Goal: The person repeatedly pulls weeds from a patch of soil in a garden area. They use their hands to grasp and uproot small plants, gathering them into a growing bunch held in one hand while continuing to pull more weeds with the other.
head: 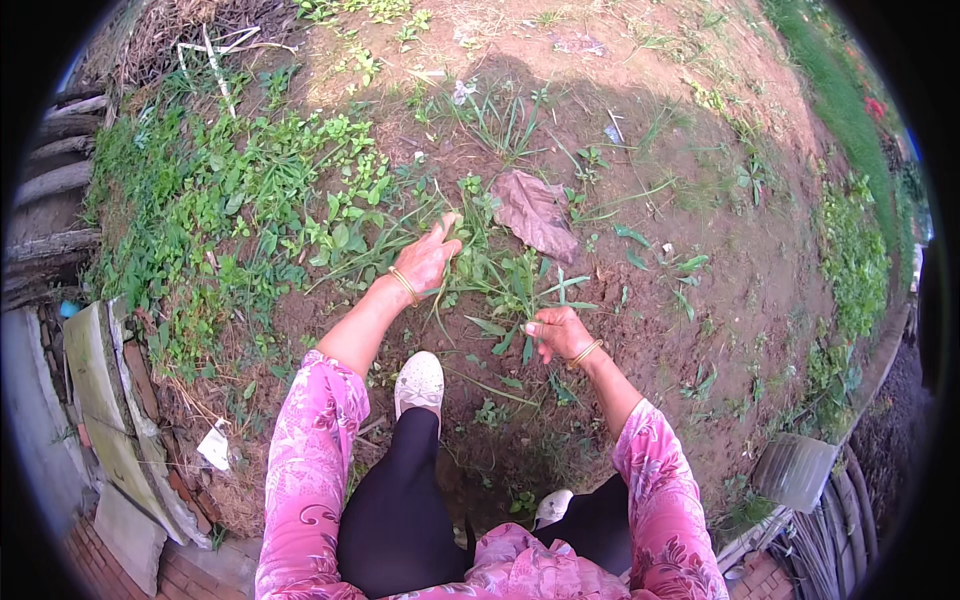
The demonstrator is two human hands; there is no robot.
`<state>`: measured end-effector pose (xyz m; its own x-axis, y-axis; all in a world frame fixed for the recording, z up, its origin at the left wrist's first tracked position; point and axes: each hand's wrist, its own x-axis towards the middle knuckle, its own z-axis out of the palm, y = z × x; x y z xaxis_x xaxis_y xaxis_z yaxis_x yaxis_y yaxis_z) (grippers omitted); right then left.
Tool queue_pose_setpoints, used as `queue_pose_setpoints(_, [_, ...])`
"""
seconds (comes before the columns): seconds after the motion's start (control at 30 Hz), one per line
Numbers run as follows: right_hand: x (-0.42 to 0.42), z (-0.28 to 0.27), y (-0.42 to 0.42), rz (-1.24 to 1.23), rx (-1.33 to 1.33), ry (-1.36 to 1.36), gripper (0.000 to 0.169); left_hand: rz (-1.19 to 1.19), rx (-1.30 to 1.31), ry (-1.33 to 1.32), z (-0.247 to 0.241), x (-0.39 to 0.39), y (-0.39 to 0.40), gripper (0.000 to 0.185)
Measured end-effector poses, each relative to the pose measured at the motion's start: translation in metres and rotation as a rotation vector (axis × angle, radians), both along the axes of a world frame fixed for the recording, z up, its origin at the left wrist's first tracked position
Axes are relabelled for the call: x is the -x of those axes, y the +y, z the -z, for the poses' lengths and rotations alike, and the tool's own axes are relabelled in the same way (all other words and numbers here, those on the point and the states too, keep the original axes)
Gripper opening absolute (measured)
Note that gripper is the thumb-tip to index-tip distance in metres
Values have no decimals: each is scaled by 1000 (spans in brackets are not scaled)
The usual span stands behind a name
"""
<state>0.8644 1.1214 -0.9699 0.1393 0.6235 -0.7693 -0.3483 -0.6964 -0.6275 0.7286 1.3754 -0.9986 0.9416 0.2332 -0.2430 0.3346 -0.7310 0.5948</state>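
Observation:
Thin green weed stems [459,259] lie beside and under the fingers of my left hand [429,261]; whether it grips any cannot be told. To the right and nearer my body, my right hand [559,332] pinches a leafy green weed [523,289] between thumb and fingers. The roots are not visible. A large dry brown leaf [534,214] rests on the soil just beyond both hands. Each wrist wears gold-coloured bangles, and the sleeves are pink and patterned.
Dense low weeds [247,187] cover the ground at left. Stacked logs [56,180] and leaning slabs [97,397] border that side. White shoes [420,381] stand on the soil below my hands. A curved grey sheet piece [795,471] lies at lower right, near a bundle of sticks [817,536].

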Motion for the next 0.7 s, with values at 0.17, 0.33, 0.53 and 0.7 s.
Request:
queue_pose_setpoints(0.17, [-2,-51,-28,233,96,-113,16,57,-37,242,-7,-74,-19,65])
queue_pose_setpoints(0.33, [3,-150,-15,445,175,-187,15,-190,157,104,47,-69,-30,38])
queue_pose_setpoints(0.53, [-2,-226,9,543,57,-251,17,-253,487,203,63,-48,-7,18])
queue_pose_setpoints(0.7, [-38,-239,48,621,-259,-149,12,-174,581,-32,18,-55,62,16])
